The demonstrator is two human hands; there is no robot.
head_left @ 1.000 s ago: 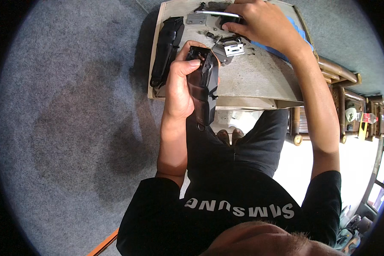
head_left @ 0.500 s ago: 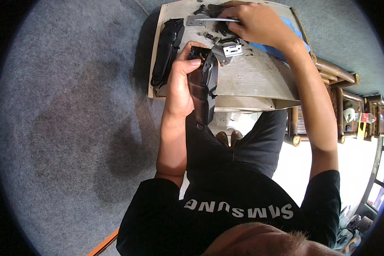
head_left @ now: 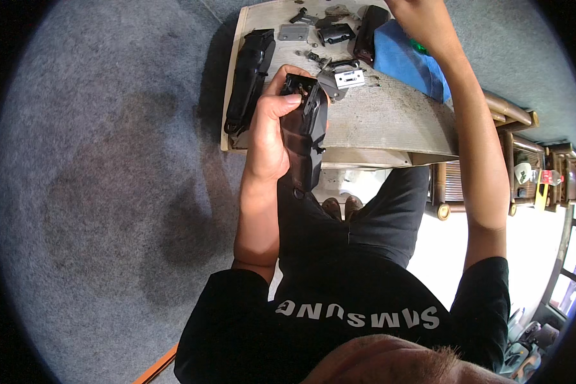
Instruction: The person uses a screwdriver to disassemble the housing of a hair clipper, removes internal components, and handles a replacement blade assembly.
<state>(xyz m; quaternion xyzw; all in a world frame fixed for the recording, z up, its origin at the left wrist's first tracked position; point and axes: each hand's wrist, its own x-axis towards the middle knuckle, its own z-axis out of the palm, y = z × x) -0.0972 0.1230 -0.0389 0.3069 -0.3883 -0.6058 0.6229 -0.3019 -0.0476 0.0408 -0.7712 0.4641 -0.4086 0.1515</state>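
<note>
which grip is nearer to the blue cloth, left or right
Right. The right grip is by the far edge of the blue cloth, partly out of frame. The left grip, around a black clipper, is left of the cloth.

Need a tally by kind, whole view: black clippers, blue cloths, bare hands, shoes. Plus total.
Black clippers: 2
Blue cloth: 1
Left hand, right hand (cut by top edge): 2
Brown shoes: 2
Total: 7

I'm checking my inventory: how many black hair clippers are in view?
2: one clipper in the left hand; another clipper lying near the left edge of the table.
</note>
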